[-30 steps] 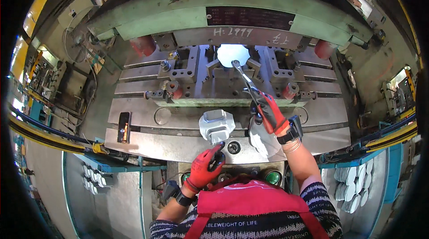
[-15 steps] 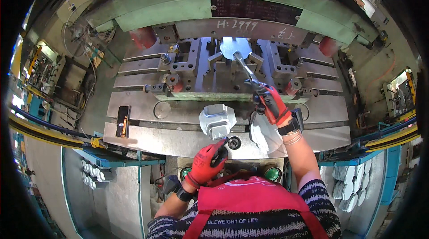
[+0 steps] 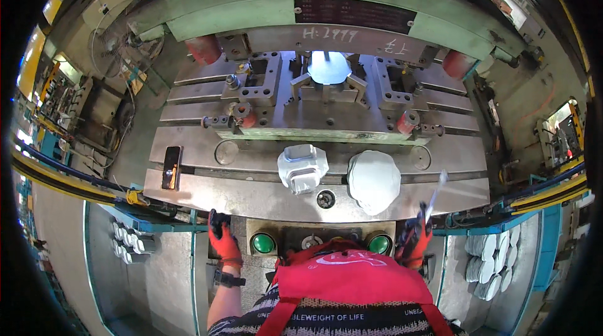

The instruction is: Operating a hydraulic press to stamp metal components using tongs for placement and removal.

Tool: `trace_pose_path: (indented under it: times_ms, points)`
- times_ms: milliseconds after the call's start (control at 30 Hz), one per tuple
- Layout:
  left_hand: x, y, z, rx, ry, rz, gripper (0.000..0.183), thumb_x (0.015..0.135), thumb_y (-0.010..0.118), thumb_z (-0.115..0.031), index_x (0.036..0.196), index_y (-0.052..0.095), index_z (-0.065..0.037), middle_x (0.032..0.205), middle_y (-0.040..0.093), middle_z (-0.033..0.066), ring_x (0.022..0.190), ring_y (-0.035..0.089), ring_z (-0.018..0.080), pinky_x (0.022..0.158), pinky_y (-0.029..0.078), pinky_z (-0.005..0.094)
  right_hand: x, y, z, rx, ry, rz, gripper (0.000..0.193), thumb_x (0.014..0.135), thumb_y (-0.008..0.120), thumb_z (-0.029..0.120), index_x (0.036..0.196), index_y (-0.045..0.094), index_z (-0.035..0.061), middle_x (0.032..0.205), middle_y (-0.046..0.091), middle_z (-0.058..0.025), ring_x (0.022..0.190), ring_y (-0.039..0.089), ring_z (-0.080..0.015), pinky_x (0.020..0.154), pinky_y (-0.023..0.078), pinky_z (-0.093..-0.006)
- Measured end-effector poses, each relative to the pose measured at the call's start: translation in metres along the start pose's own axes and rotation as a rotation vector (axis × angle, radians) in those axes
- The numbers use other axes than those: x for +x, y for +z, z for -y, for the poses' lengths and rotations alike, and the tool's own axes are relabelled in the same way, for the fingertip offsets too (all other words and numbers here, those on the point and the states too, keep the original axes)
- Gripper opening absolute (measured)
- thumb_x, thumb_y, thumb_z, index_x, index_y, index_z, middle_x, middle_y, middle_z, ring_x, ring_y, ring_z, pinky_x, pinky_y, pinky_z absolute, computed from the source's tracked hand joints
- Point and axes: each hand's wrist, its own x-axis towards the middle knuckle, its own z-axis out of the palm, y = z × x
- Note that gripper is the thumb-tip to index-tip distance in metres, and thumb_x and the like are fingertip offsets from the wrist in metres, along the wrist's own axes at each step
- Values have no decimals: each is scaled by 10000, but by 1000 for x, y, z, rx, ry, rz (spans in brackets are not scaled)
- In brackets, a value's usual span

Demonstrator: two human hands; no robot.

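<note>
My left hand (image 3: pixel 223 240), in a red glove with black fingers, is at the front edge of the machine bed, left of a green button (image 3: pixel 263 243). Its fingers look apart, with nothing visible in them. My right hand (image 3: pixel 414 238), gloved alike, is closed around a slim metal hand tool (image 3: pixel 436 196) that points up and is blurred. Inside the press, a flat silvery disc (image 3: pixel 329 68) lies on the lower die (image 3: pixel 325 92). A stack of flat metal blanks (image 3: pixel 374 182) and some formed metal parts (image 3: pixel 303 169) sit on the bed.
A phone (image 3: pixel 171 167) lies on the left of the bed. The green upper beam (image 3: pixel 251 12) spans above the die. A second green button (image 3: pixel 379 243) is near my right hand. Bins hold formed parts (image 3: pixel 133 243) at left and stacked blanks (image 3: pixel 490 260) at right.
My right hand has drawn the tool back from the disc, down and right to the bed's edge. My left hand has moved left, away from the formed parts. The disc stays on the die.
</note>
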Motion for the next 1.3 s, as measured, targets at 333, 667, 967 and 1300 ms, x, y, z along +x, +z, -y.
trace_pose_path:
  times_ms: [333,667,967,1300]
  points:
    - [-64,-101,189,505,-528,460,761,737,720,-156,1359,305,-16,1189,543,133,1006,556,212,810,471,324,-105,-13,-168,60,546,-2,516,695,778,183,1116,533,13,791,627,-52,530,526,-101,423,388,-247]
    - [-66,-34,92,443,-615,351,783,694,726,-85,1354,312,-9,1195,539,167,1034,560,233,830,482,325,-103,-7,-172,-37,736,223,522,627,831,211,1014,541,14,858,647,-77,737,611,-189,654,494,-331]
    - [-63,-57,146,481,-635,370,817,667,748,-114,1347,313,16,1177,557,177,1037,567,251,865,468,340,-97,-4,-137,65,721,140,529,630,832,235,1012,537,19,831,634,-76,646,591,-153,561,483,-304]
    - [-67,-64,161,623,-510,358,835,665,751,-216,1345,323,13,1193,542,215,1104,533,326,923,432,376,-96,-9,-145,114,679,215,462,657,813,198,990,546,24,774,617,-45,569,558,-123,493,451,-281]
